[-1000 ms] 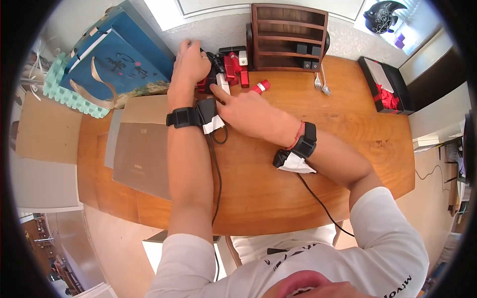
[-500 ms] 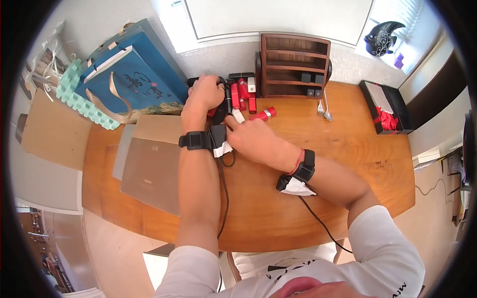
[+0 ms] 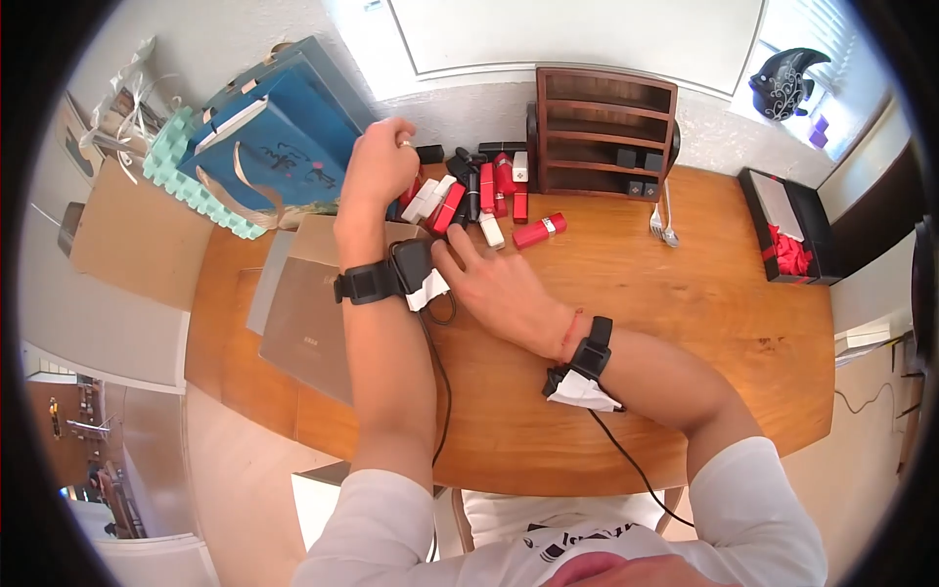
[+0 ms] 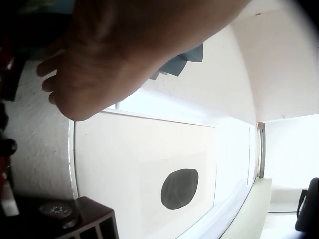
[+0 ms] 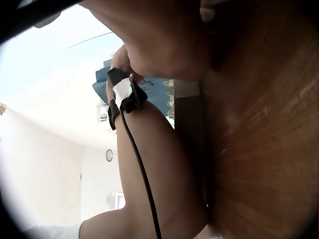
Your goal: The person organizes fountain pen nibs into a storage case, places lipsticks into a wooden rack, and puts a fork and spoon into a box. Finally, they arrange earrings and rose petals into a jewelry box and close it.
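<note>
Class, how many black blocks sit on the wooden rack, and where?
4: two blocks in the bottom row of the rack, two more in the row above, all toward its right end. Others may be hidden behind them.

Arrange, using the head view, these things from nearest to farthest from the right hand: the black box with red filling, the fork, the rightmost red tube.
From the right hand:
1. Rightmost red tube: just beyond the hand.
2. Fork: farther right, in front of the wooden rack.
3. Black box: at the table's right end.
</note>
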Demonstrator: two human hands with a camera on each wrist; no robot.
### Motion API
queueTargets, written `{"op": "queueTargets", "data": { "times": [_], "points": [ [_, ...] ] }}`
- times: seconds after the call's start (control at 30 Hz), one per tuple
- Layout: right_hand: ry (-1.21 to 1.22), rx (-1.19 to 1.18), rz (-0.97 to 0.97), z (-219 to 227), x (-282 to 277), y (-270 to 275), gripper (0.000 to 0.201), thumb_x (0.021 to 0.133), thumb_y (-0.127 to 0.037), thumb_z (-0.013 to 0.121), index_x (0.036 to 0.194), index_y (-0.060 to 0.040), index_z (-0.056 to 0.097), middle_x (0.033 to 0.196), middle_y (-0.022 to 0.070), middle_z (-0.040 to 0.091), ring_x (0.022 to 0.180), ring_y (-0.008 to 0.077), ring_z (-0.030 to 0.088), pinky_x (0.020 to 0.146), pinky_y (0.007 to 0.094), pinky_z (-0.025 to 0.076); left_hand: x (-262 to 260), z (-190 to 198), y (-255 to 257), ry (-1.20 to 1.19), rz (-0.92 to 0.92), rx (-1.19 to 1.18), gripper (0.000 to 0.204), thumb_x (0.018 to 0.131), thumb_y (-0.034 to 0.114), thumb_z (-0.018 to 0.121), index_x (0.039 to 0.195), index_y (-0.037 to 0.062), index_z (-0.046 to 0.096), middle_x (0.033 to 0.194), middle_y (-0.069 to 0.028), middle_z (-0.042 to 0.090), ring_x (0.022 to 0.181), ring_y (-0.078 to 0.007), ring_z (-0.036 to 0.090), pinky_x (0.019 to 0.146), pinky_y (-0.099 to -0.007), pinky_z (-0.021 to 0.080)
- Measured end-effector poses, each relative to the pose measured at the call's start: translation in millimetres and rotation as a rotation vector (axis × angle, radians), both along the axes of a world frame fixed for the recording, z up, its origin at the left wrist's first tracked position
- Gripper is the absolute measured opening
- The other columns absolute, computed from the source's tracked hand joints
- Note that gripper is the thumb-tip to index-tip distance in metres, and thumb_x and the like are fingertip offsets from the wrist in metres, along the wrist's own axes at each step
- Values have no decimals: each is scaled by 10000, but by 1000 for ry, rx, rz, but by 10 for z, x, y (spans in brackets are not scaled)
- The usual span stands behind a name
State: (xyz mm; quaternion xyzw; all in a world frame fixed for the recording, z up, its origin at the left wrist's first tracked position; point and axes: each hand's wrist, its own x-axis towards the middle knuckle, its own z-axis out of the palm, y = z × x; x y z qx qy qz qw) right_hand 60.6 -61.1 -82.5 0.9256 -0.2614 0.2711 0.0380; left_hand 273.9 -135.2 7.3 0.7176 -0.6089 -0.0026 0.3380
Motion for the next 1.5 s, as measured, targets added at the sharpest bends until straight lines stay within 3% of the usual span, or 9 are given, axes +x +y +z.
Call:
{"op": "queueTargets", "data": {
  "times": [0.13,0.23,0.3,0.47,0.7,0.87,0.97,1.27,1.5],
  "points": [
    [9,17,54,-87,18,-40,509,880,-99,669,1369,22,595,1557,277,510,670,257,734,564,375,572,-13,96,60,22,45,31,344,964,52,546,1238,-27,739,1176,-310,736,1180,-458,697,1028,-459,534],
    [13,-4,64,-103,14,-56,533,875,-115,676,1386,17,603,1588,263,493,667,262,734,572,385,571,14,-71,-56,1,18,41,333,976,77,553,1229,-35,739,1177,-313,733,1179,-467,694,1024,-465,539],
    [22,14,69,-118,7,-48,516,873,-116,676,1370,16,624,1588,262,503,666,260,732,581,384,576,-17,-212,-142,-42,-37,29,293,1007,122,588,1200,-9,765,1122,-276,770,1090,-418,750,974,-438,568],
    [78,35,116,-209,-10,-134,433,868,-119,674,1280,12,701,1592,271,524,660,254,727,609,383,591,-143,-423,-284,-21,-36,137,374,992,172,657,1309,-19,712,1231,-297,739,1201,-448,701,1044,-460,546],
    [26,43,83,-197,10,-113,328,865,-148,685,1148,-6,768,1543,292,575,673,238,737,636,380,606,-59,-525,-468,-195,117,346,493,974,379,756,1253,-26,718,1288,-342,692,1259,-494,644,1071,-519,521],
    [-2,103,109,-208,4,-131,236,895,-166,674,1055,-67,816,1534,311,572,688,247,749,655,392,602,-241,-534,-562,-267,252,398,750,907,498,799,1391,-45,617,1363,-383,633,1282,-515,628,1079,-523,521],
    [3,115,96,-223,11,-127,237,905,-175,669,1063,-83,821,1545,311,562,686,253,748,660,393,600,-378,-312,-483,-226,220,584,842,924,471,787,1572,29,482,1538,-358,503,1438,-527,501,1182,-531,459],
    [-20,133,102,-261,34,-121,298,911,-176,663,1133,-47,815,1562,313,545,694,258,752,651,388,603,-180,-384,-473,-253,-24,500,575,916,277,742,1393,-23,628,1420,-339,595,1324,-491,589,1152,-478,488],
    [-62,139,93,-303,45,-118,304,924,-186,669,1147,-28,803,1579,302,534,703,262,757,678,407,611,-172,-425,-412,-214,-24,493,616,912,290,751,1436,4,600,1427,-330,579,1323,-511,580,1154,-470,485]
  ]
}}
